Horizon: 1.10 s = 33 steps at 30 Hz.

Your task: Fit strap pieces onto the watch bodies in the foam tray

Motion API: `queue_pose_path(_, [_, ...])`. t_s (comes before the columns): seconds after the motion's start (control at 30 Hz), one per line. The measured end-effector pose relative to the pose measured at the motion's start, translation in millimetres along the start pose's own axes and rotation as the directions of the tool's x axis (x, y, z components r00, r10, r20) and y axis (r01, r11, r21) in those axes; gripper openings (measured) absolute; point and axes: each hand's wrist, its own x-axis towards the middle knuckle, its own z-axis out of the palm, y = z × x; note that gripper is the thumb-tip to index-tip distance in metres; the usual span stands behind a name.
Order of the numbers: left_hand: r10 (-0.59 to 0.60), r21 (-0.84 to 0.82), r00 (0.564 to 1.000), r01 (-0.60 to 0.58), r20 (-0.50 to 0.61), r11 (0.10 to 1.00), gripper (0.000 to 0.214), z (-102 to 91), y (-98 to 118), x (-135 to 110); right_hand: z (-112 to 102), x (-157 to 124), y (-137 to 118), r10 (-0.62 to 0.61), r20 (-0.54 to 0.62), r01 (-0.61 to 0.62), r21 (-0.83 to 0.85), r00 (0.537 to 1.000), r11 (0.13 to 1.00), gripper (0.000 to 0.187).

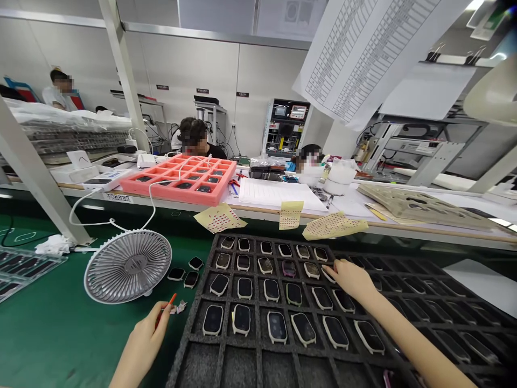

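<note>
Your left hand (147,337) is closed around a slim orange-tipped tool (170,302), lower centre-left; it's small and partly hidden, so the exact tool is hard to tell. A white scrap (180,307) sits just beside its tip. Your right hand (351,280) reaches over the black foam tray (197,367), with the fingers (337,269) extended and touching a smartwatch case (328,275) in the third row; you can't tell if it's gripped. Rows of watch cases (241,319) fill the tray's compartments, lower centre. Three loose cases (191,279) lie on the green mat (52,345) between the tray and a white desk fan (127,266). A pink foam tray (177,180) sits on the bench beyond, upper centre.
</note>
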Motion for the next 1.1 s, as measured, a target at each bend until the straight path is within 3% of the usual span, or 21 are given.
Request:
queue_pose_path(0.13, [0.113, -0.066, 0.993, -0.115, -0.039, 0.991, 0.043, -5.1, 18, -3, -1, -15, 6, 0.02, 0.053, -0.021, 0.012, 0.998, 1.0, 0.028])
queue_pose_path(0.3, [0.214, -0.173, 0.976, -0.219, -0.044, 0.96, 0.048, -16.8, 53, -11, -16, -18, 2, 0.021, 0.131, -0.043, 0.165, 0.991, 0.985, 0.01])
queue_pose_path(0.4, [0.307, -0.283, 0.952, -0.296, -0.006, 0.912, 0.043, -23.0, 84, -19, -34, -17, -21, -0.028, 0.178, -0.046, 0.398, 0.984, 0.916, 0.028])
queue_pose_path(0.47, [0.387, -0.362, 0.918, -0.333, 0.087, 0.871, 0.04, -23.3, 108, -26, -46, -20, -49, -0.131, 0.269, -0.102, 0.704, 0.954, 0.703, 0.044])
queue_pose_path(0.53, [0.466, -0.435, 0.862, -0.347, 0.202, 0.831, 0.039, -19.0, 132, -31, -56, -25, -81, -0.206, 0.365, -0.242, 0.858, 0.908, 0.453, 0.052])
queue_pose_path(0.6, [0.519, -0.475, 0.809, -0.355, 0.276, 0.805, 0.038, -10.5, 150, -34, -58, -33, -114, -0.247, 0.41, -0.37, 0.909, 0.878, 0.194, 0.05])
queue_pose_path(0.67, [0.543, -0.49, 0.782, -0.36, 0.305, 0.794, 0.037, 0.8, 162, -32, -55, -41, -140, -0.314, 0.426, -0.459, 0.888, 0.849, -0.037, 0.044])
queue_pose_path(0.73, [0.547, -0.521, 0.773, -0.338, 0.322, 0.784, 0.036, 12.5, 167, -26, -49, -48, -158, -0.371, 0.407, -0.497, 0.848, 0.834, -0.186, 0.036])
queue_pose_path(0.83, [0.529, -0.609, 0.766, -0.233, 0.366, 0.758, 0.035, 25.9, 166, -17, -41, -54, -175, -0.394, 0.383, -0.507, 0.812, 0.836, -0.287, 0.027])
queue_pose_path(0.93, [0.501, -0.659, 0.76, -0.13, 0.413, 0.741, 0.034, 31.9, 165, -13, -40, -55, -184, -0.385, 0.376, -0.503, 0.806, 0.843, -0.313, 0.032])
queue_pose_path(1.1, [0.501, -0.672, 0.747, -0.1, 0.436, 0.734, 0.035, 33.9, 165, -14, -41, -56, -195, -0.38, 0.36, -0.489, 0.806, 0.852, -0.334, 0.03])
